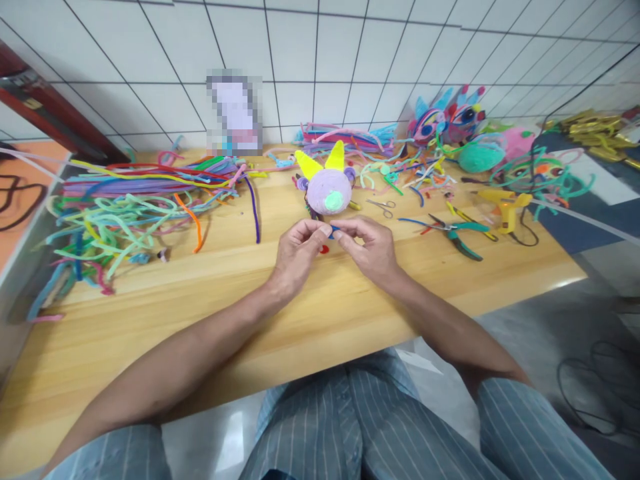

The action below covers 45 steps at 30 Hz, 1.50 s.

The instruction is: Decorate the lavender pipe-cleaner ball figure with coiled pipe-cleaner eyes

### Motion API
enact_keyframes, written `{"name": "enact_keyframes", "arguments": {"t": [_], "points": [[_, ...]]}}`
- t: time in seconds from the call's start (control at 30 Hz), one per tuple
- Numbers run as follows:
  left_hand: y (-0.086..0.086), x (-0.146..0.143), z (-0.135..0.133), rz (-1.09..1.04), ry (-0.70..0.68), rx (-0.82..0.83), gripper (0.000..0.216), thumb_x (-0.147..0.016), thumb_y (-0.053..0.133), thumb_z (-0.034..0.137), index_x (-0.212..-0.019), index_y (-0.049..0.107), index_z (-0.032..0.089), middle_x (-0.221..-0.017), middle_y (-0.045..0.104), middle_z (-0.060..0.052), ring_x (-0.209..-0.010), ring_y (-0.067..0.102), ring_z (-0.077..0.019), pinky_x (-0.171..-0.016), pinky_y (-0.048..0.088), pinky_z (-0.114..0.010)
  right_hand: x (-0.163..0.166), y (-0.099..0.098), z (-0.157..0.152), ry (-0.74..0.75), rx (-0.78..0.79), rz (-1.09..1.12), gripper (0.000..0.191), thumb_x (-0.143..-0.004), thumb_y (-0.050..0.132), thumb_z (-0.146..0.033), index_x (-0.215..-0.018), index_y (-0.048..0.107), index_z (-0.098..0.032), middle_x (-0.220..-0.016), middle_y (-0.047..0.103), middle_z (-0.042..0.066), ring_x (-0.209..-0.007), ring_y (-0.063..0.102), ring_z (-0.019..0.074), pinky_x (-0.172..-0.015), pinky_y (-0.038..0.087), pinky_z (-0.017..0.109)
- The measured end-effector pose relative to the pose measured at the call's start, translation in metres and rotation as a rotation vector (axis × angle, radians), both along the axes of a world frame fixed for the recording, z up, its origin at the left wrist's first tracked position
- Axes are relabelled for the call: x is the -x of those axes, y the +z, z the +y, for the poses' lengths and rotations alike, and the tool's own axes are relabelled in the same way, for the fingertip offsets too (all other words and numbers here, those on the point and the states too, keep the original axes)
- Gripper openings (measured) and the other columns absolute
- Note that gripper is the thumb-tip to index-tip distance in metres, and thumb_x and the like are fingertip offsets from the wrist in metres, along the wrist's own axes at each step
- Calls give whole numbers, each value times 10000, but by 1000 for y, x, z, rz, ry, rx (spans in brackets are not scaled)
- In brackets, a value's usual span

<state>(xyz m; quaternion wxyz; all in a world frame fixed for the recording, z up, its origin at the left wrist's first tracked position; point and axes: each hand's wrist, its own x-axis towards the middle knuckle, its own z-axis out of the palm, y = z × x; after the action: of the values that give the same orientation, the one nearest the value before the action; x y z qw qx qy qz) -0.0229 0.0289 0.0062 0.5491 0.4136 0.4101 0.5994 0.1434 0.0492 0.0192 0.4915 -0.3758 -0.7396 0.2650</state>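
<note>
Both hands meet over the middle of the table, pinching one small blue piece, perhaps a coiled pipe cleaner [334, 231]. My left hand [301, 250] is closed with thumb and forefinger on its left side. On its right side my right hand [369, 248] grips it the same way. Just beyond the fingers sits a round lilac pipe-cleaner head [327, 190] with yellow pointed ears, purple coils at its sides and a mint-green round patch in front. A small red disc [325, 249] lies on the table just under my hands.
Pipe cleaners [125, 207] lie piled at the left, with another bundle [350, 137] at the back. Scissors [384, 207], green-handled pliers [457, 235] and a yellow glue gun [505, 208] are on the right. Finished-looking colourful heads [463, 120] stand at the back right of the wooden table [200, 313].
</note>
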Motion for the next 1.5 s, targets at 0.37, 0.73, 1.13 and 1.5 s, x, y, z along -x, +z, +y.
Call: {"name": "enact_keyframes", "arguments": {"t": [0.37,0.73,1.13,1.5], "points": [[2,-6,-4,-118,9,78,315,-763,907,446,-809,728,192,-636,581,37,-572,479,-83,-557,402,-230,6,-6,-4,-12,67,111,115,-946,723,-264,-1029,801,-248,-889,766,4,-762,712,138,-722,589,289],[2,-8,-8,-206,-7,165,265,-804,895,391,-868,715,207,-713,622,33,-618,534,-83,-585,416,-222,8,-16,0,-14,156,188,236,-929,759,-371,-1113,660,-260,-937,746,-5,-845,731,150,-768,606,299],[0,-8,-7,-199,-13,193,293,-773,901,417,-869,719,209,-707,622,33,-606,540,-86,-570,413,-221,5,-15,1,18,170,175,189,-930,750,-357,-1065,673,-249,-916,750,-7,-818,729,142,-747,596,291],[-3,7,0,225,-23,-213,220,-911,799,364,-1085,786,230,-891,737,-14,-680,596,-111,-632,507,-237,-5,-4,15,153,445,333,400,-813,870,-499,-993,642,-225,-791,711,-45,-620,661,104,-634,609,268]]}}
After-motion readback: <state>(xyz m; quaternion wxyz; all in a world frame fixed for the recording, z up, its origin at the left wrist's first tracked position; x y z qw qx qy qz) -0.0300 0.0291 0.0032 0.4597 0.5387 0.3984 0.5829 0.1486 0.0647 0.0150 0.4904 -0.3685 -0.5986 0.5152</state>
